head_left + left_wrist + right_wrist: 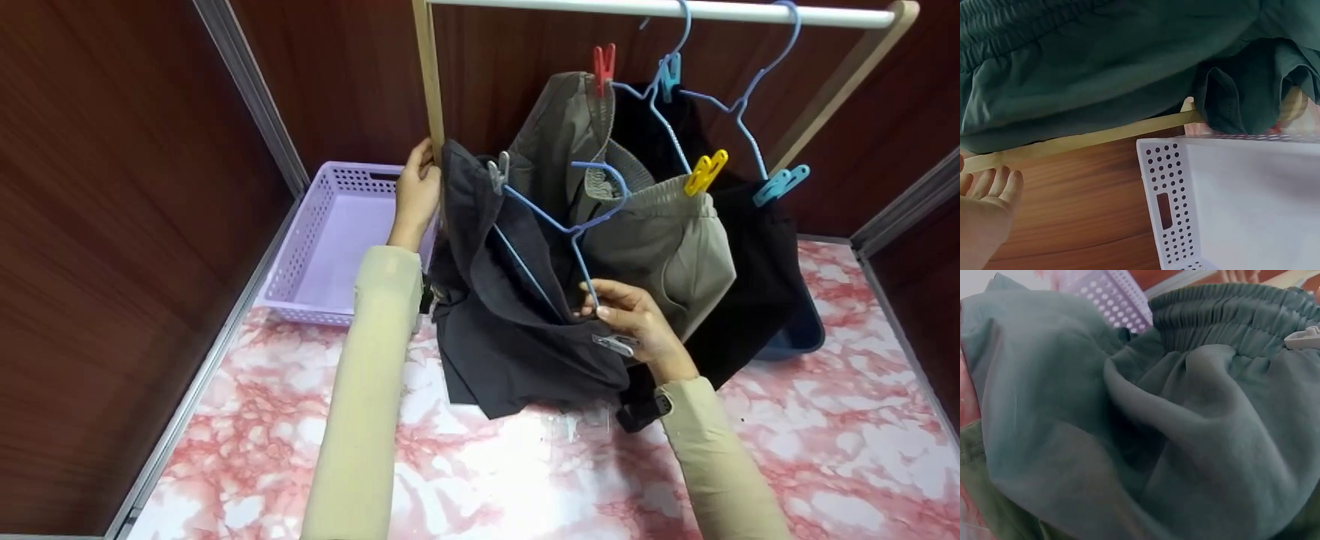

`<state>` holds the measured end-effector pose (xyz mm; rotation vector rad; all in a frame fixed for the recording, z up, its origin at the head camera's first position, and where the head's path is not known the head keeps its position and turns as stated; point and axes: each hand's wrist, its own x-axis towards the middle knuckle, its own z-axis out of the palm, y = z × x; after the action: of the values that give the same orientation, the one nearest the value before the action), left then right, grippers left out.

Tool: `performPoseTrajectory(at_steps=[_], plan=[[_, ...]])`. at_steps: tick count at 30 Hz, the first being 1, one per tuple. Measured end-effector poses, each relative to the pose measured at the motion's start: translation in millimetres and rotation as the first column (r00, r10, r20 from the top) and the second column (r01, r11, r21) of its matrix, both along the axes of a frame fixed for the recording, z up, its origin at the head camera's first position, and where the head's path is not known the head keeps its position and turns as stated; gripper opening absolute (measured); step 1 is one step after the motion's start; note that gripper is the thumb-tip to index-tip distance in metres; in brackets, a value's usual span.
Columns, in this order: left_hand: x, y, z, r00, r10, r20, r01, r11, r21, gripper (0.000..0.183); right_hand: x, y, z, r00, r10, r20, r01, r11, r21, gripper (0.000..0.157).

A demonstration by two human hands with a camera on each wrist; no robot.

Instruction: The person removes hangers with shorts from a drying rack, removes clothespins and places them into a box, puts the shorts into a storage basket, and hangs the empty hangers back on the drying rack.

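Observation:
My right hand [637, 319] pinches the lower side of a blue wire hanger [540, 210] at the waistband of dark grey shorts [517, 352]. Grey clothespins [499, 172] fix the waistband to the hanger at both ends. The hanger's hook stands below the rack's white rod [570, 6], apart from it. At the rack's left side, my left hand [418, 191] holds the wooden post [429, 82]; its fingertips also show against the post [1084, 139] in the left wrist view. Gathered cloth [1213, 416] fills the right wrist view, hiding the right hand there.
Khaki shorts [660, 240] and black garments [757, 300] hang on blue hangers, with red, yellow and light blue clothespins. A purple basket [274, 281] stands left of the rack. Part of a dark blue container [810, 330] shows at right. Brown panels surround the marbled floor.

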<state>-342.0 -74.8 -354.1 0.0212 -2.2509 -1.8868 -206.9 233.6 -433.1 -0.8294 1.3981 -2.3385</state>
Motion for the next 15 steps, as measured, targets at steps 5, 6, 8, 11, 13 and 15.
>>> performPoseTrajectory(at_steps=[5,6,8,11,13,15], plan=[[0.0,-6.2,-1.8,1.0,0.017,-0.002,-0.017,0.999,-0.033,0.045,0.1,-2.5,3.5,1.0,0.027,-0.001,-0.027,1.0,-0.007,0.055],[0.1,-8.0,-2.3,1.0,0.021,0.0,-0.021,0.999,-0.041,0.044,0.2,-2.6,3.9,0.999,0.033,0.001,-0.033,0.999,-0.008,0.056],[0.4,-11.0,-4.0,1.0,0.026,-0.001,-0.026,0.999,-0.046,0.043,0.5,-1.6,3.5,0.999,0.042,0.0,-0.042,0.999,-0.006,0.055],[0.5,-14.8,-6.7,1.0,0.026,-0.005,-0.026,0.998,-0.051,0.042,0.6,-0.5,2.8,0.999,0.05,-0.004,-0.05,0.999,0.004,0.053],[0.8,-15.9,-8.0,1.0,0.015,-0.004,-0.015,0.999,-0.052,0.042,0.4,0.2,2.0,0.999,0.052,-0.009,-0.052,0.999,0.009,0.052],[0.9,-15.7,-9.0,1.0,0.002,-0.002,-0.002,0.998,-0.06,0.042,0.7,1.2,1.3,0.998,0.058,-0.016,-0.058,0.998,0.009,0.053]])
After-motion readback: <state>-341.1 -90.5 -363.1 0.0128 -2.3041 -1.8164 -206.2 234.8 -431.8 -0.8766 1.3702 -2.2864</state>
